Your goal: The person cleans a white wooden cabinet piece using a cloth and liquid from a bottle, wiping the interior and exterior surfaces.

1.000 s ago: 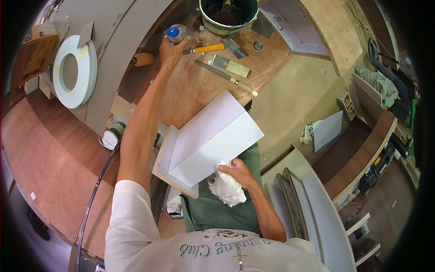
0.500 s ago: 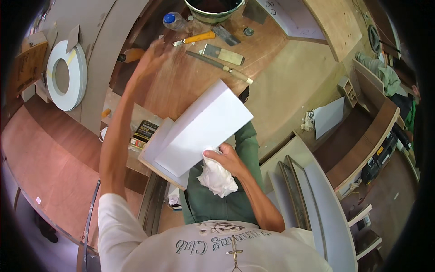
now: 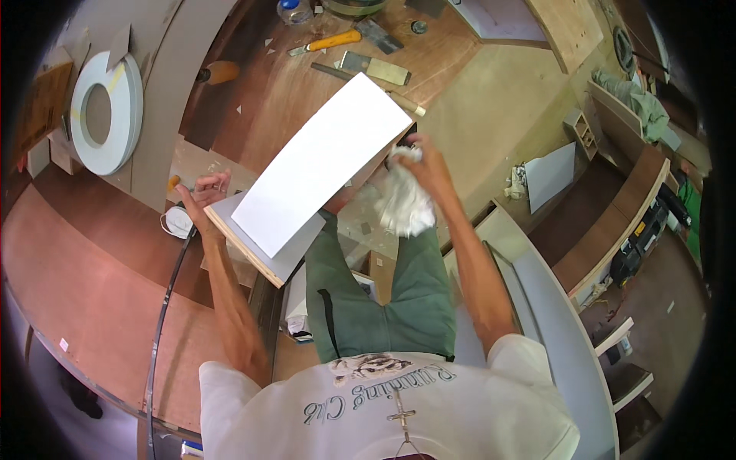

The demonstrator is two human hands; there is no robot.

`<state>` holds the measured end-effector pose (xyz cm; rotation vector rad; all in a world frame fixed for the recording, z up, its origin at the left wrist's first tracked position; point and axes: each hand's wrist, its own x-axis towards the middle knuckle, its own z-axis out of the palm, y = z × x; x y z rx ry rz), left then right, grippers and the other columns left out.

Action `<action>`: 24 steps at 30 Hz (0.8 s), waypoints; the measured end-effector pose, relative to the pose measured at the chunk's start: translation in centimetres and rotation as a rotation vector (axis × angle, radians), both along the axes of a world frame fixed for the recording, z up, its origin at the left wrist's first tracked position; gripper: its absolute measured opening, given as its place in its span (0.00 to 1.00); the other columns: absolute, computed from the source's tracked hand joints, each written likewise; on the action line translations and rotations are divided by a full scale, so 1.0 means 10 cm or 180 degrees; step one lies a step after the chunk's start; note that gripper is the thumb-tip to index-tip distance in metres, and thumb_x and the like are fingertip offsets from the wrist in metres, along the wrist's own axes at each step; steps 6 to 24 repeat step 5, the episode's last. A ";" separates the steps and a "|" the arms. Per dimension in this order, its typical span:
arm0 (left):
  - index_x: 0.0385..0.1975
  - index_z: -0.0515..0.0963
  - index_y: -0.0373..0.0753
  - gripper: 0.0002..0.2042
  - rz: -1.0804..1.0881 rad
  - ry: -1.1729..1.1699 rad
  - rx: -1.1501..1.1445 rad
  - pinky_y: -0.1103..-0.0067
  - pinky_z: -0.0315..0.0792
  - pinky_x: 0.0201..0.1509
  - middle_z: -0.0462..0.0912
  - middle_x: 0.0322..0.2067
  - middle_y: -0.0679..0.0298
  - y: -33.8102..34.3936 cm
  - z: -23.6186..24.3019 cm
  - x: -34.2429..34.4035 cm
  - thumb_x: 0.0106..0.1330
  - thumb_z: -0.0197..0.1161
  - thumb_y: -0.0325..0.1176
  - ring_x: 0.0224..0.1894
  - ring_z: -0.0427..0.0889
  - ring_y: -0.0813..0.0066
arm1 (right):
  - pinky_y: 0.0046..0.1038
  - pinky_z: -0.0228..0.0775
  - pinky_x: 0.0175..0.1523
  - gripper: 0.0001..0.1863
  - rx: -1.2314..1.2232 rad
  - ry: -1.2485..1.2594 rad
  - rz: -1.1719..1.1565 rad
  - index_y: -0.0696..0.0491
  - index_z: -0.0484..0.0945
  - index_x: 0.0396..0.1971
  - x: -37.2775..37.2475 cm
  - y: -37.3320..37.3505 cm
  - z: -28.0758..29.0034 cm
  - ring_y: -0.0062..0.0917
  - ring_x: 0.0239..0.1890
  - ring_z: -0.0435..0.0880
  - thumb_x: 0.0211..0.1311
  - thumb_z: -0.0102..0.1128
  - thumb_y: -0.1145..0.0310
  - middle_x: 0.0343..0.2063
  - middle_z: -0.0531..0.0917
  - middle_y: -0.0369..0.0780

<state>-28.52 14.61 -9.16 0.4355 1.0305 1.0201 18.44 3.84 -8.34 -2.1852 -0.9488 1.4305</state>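
Note:
A white-faced board piece (image 3: 326,165) stands tilted in front of me, its long face running from lower left to upper right. A shorter end panel (image 3: 253,241) with a bare plywood edge joins it at the near left. Beside that end panel is my left hand (image 3: 205,198), its fingers apart and slightly bent; whether the palm touches the panel I cannot tell. My right hand (image 3: 431,170) grips a crumpled white cloth (image 3: 406,201) by the far right end of the piece. The cloth hangs down, slightly blurred, over my knees.
On the wooden surface ahead lie an orange-handled knife (image 3: 330,41), a sharpening stone (image 3: 376,67), a dark scraper blade (image 3: 379,36) and a bottle with a blue cap (image 3: 294,11). A roll of white edge banding (image 3: 107,113) is at left. An open cabinet carcass (image 3: 537,307) stands at right.
My left hand has come back from the far tools to the piece's left end. My right hand has carried the cloth to its far right end. The piece has shifted left and turned slightly.

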 end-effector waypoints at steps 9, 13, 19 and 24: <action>0.38 0.78 0.33 0.39 0.0594 -0.0165 -0.0551 0.62 0.71 0.67 0.83 0.44 0.52 -0.38 -0.52 -0.18 0.76 0.37 0.69 0.50 0.82 0.59 | 0.40 0.75 0.52 0.28 0.0929 -0.0129 0.0959 0.54 0.74 0.57 0.07 0.42 -0.41 0.46 0.49 0.86 0.57 0.74 0.68 0.45 0.86 0.52; 0.38 0.78 0.33 0.39 0.0594 -0.0165 -0.0551 0.62 0.71 0.67 0.83 0.44 0.52 -0.38 -0.52 -0.18 0.76 0.37 0.69 0.50 0.82 0.59 | 0.40 0.75 0.52 0.28 0.0929 -0.0129 0.0959 0.54 0.74 0.57 0.07 0.42 -0.41 0.46 0.49 0.86 0.57 0.74 0.68 0.45 0.86 0.52; 0.38 0.78 0.33 0.39 0.0594 -0.0165 -0.0551 0.62 0.71 0.67 0.83 0.44 0.52 -0.38 -0.52 -0.18 0.76 0.37 0.69 0.50 0.82 0.59 | 0.40 0.75 0.52 0.28 0.0929 -0.0129 0.0959 0.54 0.74 0.57 0.07 0.42 -0.41 0.46 0.49 0.86 0.57 0.74 0.68 0.45 0.86 0.52; 0.38 0.78 0.33 0.39 0.0594 -0.0165 -0.0551 0.62 0.71 0.67 0.83 0.44 0.52 -0.38 -0.52 -0.18 0.76 0.37 0.69 0.50 0.82 0.59 | 0.40 0.75 0.52 0.28 0.0929 -0.0129 0.0959 0.54 0.74 0.57 0.07 0.42 -0.41 0.46 0.49 0.86 0.57 0.74 0.68 0.45 0.86 0.52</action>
